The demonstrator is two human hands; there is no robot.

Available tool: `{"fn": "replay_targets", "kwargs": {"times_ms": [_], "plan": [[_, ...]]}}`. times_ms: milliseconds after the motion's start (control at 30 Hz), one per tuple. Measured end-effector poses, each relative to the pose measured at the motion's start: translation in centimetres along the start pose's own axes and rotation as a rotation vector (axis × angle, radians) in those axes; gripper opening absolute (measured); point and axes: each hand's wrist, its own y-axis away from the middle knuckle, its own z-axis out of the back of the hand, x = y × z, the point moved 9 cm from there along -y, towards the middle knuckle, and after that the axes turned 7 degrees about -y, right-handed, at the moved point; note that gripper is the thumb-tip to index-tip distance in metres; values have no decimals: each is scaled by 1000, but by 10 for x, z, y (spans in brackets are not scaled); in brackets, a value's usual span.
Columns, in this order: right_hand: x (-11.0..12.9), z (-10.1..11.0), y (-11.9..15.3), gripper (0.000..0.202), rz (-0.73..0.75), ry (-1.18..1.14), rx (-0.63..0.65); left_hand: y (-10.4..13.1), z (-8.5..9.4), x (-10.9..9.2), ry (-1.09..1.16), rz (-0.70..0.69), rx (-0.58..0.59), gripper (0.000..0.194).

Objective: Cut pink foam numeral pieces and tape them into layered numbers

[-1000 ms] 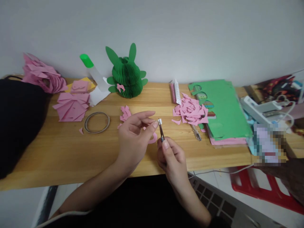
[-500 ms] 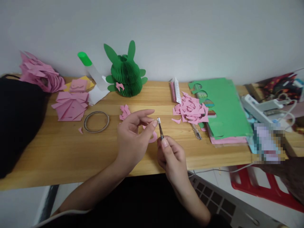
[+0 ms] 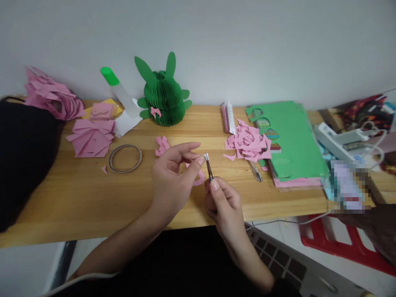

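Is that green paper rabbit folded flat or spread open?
Spread open: the green paper rabbit stands upright, its pleats fanned into a rounded body.

No lettering can be read. Faint marks on the narrow white packet (image 3: 230, 118), beyond the right hand (image 3: 224, 202), are too small.

open tabletop (image 3: 99, 206) left of the hands (image 3: 173, 175) (image 3: 224, 200), tape roll (image 3: 125, 171) beyond it, pink scraps (image 3: 249, 142) and green sheets (image 3: 293, 140) obstructing the right
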Motion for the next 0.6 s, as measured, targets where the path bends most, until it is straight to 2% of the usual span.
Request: {"fn": "replay_targets", "kwargs": {"times_ms": [600], "plan": [[-2, -1, 0, 41, -19, 12, 30, -1, 0, 3, 92, 19, 46, 22]]}}
